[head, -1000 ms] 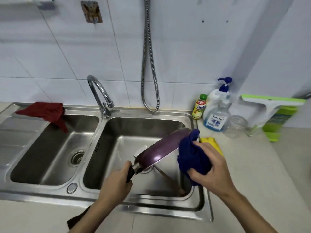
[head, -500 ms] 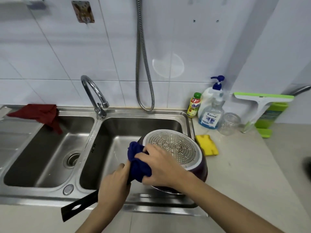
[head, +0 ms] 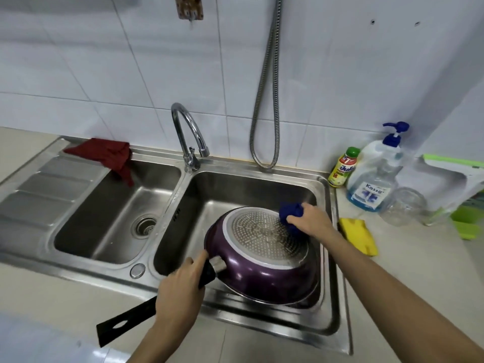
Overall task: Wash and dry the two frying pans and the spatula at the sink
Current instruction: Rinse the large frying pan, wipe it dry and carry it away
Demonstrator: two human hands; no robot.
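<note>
The left hand (head: 178,286) grips the black handle (head: 125,319) of the purple frying pan (head: 259,263), held upside down over the sink (head: 337,297)'s right basin. The right hand (head: 309,221) clutches a blue cloth (head: 289,213) against the pan's base. A yellow sponge (head: 360,235) lies on the desk right of the sink.

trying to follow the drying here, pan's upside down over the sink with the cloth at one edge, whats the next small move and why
Probably sweep the blue cloth back across the dotted base toward the handle. The right hand holds it bunched at the far right rim of the purple pan, so most of the upturned base lies uncovered, while the left hand steadies the black handle.
</note>
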